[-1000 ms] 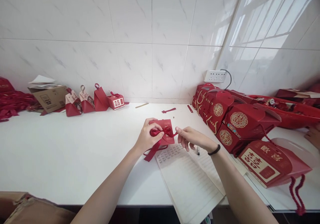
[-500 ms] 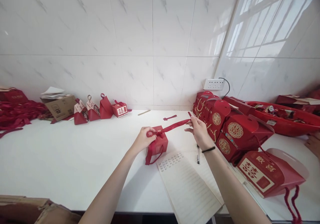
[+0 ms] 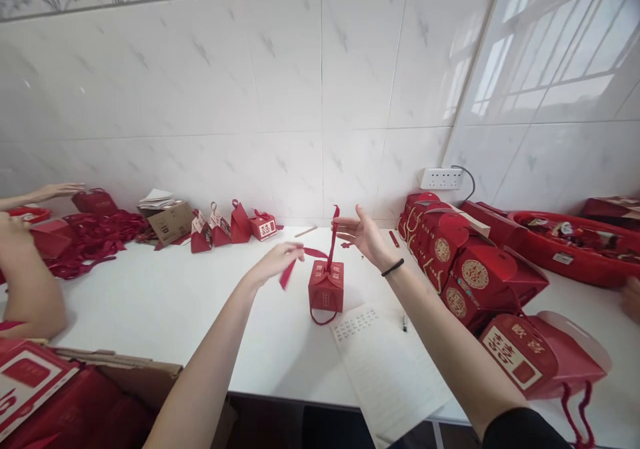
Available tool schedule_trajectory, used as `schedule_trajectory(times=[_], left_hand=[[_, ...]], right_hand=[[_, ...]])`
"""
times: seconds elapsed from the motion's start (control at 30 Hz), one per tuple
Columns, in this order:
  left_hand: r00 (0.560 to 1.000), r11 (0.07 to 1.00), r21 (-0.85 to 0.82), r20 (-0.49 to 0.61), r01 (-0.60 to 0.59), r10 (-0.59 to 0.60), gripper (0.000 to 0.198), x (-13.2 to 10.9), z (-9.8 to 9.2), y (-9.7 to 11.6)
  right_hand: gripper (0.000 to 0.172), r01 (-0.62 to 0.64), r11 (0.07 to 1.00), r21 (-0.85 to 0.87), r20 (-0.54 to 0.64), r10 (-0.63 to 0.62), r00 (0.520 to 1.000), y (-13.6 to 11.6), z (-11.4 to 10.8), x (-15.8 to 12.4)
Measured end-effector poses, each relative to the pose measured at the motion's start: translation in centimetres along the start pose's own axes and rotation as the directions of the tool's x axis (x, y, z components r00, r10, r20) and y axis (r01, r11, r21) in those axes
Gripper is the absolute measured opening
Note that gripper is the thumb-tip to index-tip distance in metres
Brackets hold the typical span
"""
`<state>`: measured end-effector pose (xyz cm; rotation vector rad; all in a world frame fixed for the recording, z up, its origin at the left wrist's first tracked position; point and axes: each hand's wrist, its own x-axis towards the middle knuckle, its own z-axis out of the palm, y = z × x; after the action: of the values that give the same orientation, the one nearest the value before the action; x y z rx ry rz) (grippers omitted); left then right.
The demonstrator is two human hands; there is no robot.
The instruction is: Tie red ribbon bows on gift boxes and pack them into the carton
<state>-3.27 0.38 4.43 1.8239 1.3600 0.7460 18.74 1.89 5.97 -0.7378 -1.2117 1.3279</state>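
A small red gift box (image 3: 326,292) with gold characters stands upright on the white table, its red cord handle hanging at the front. Red ribbon (image 3: 330,252) is fastened at its top. My left hand (image 3: 275,263), left of the box, pinches one ribbon length, whose loose end dangles blurred below the fingers. On the other side my right hand (image 3: 367,237) is open, thumb raised and fingers stretched out. Its fingertips touch the other ribbon length, which stands up from the box; whether it is caught between fingers is unclear.
A lined notebook (image 3: 387,369) and pen (image 3: 405,322) lie near the box. Stacked red boxes (image 3: 470,275) and a red basin (image 3: 575,245) fill the right. Small boxes (image 3: 240,225) and a ribbon pile (image 3: 100,239) are at left, where another person's arm (image 3: 30,282) reaches in.
My left hand has left the box top and moved left with a ribbon length. My right hand has opened and moved left, the ribbon now upright. Another person's arms have come into view at left.
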Motion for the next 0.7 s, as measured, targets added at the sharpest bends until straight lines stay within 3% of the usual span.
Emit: schedule_trajectory(times=[0.07, 0.17, 0.33, 0.43, 0.5, 0.57, 0.63, 0.7], left_hand=[[0.989, 0.944, -0.303, -0.095, -0.134, 0.11, 0.028, 0.6, -1.0, 1.8], [0.978, 0.735, -0.646, -0.124, -0.206, 0.165, 0.029, 1.6, -1.3, 4.2], [0.976, 0.67, -0.711, -0.127, -0.215, 0.178, 0.032, 1.9, -1.0, 5.8], [0.953, 0.62, -0.726, -0.262, -0.297, 0.15, 0.023, 1.4, -2.3, 5.5], [0.889, 0.675, -0.62, -0.44, -0.401, 0.125, 0.029, 1.1, -3.5, 4.8], [0.847, 0.856, -0.362, -0.509, -0.37, 0.151, 0.036, 0.9, -4.1, 3.6], [0.891, 0.968, -0.1, -0.422, -0.23, 0.168, 0.038, 0.6, -3.4, 2.1], [0.949, 0.988, 0.038, -0.278, -0.147, 0.151, 0.029, 0.2, -1.4, 0.8]], right_hand=[[0.056, 0.053, 0.998, -0.041, 0.049, -0.051, 0.998, 0.0, 0.9, 0.0], [0.055, 0.14, 0.984, -0.108, 0.091, -0.13, 0.987, 0.1, 2.3, -0.2], [0.06, 0.182, 0.968, -0.173, 0.128, -0.161, 0.979, -0.1, 3.6, -0.8], [0.062, 0.159, 0.95, -0.267, 0.3, -0.075, 0.951, -0.6, 2.8, -1.6], [0.064, 0.168, 0.89, -0.425, 0.4, 0.019, 0.916, -0.6, 1.8, -1.9], [0.057, 0.183, 0.796, -0.577, 0.39, 0.072, 0.918, 0.1, 0.9, -1.7], [0.038, 0.172, 0.712, -0.68, 0.338, 0.096, 0.936, 1.4, 0.2, -1.4], [0.015, 0.164, 0.631, -0.758, 0.306, 0.122, 0.944, 3.1, 0.0, -1.1]])
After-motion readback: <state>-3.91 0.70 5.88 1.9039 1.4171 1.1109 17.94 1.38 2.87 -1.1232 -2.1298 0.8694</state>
